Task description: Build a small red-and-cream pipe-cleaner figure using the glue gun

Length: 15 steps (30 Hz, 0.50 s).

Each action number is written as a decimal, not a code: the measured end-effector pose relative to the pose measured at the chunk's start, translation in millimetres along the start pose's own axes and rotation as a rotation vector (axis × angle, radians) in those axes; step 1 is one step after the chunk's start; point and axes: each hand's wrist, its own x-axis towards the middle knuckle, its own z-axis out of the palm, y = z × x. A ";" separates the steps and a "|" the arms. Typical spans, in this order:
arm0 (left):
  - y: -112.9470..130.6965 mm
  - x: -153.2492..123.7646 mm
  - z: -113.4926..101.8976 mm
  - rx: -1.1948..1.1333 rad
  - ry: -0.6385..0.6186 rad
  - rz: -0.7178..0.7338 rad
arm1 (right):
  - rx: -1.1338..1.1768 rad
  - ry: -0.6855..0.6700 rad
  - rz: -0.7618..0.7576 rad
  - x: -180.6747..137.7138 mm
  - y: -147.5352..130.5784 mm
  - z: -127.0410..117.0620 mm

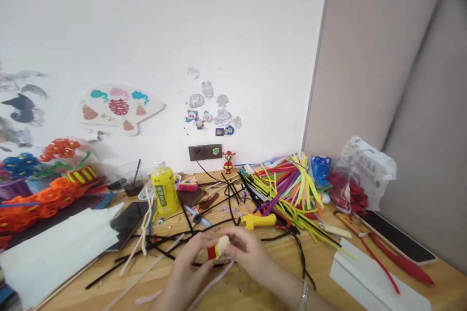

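Between both hands, just above the wooden table, is a small craft piece with a red lower part, a yellow band and a fuzzy cream top. My left hand pinches its red end between thumb and fingers. On the cream end, the thumb and fingers of my right hand are closed; part of the piece is hidden behind them. A yellow hot glue gun lies right behind my right hand. Black pipe cleaners are strewn around and under the hands, and a pale pink strip runs below them.
A yellow drink bottle and a plastic cup stand at the back left. Colourful pipe cleaners are heaped at the back right. White paper lies at left, a folded sheet and a phone at right.
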 end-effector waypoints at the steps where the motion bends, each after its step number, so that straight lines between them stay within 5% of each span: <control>1: 0.2 -0.2 -0.1 0.023 -0.007 0.054 | 0.007 -0.005 0.014 0.0 -1.4 0.5; 7: 2.7 -0.9 -2.9 0.115 -0.082 0.241 | 0.214 -0.069 0.142 1.2 -7.8 5.3; 15: -1.3 -5.0 -2.5 0.117 -0.154 0.265 | 0.348 -0.029 0.192 1.1 0.7 5.6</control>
